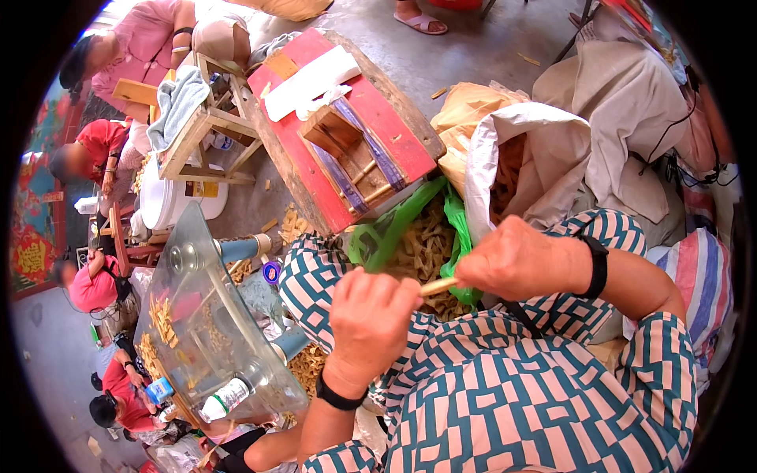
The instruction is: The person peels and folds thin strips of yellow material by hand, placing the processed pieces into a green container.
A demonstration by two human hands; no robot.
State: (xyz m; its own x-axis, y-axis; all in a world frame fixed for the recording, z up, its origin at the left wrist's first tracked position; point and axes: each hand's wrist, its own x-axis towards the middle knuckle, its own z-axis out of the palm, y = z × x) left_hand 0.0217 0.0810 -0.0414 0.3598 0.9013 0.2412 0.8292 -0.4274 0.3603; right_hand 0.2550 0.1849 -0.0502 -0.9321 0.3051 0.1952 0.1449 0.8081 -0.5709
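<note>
Clamping a pale stick [438, 287] between them, the hands — left [369, 319] and right [512, 256] — hide its ends.

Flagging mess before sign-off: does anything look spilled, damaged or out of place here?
Yes: loose pale pieces lie on the floor beside the red board, outside the green bag of pieces, so they look dropped or spilled. Nothing seems odd at the left hand and right hand, which both hold a pale stick.
</note>
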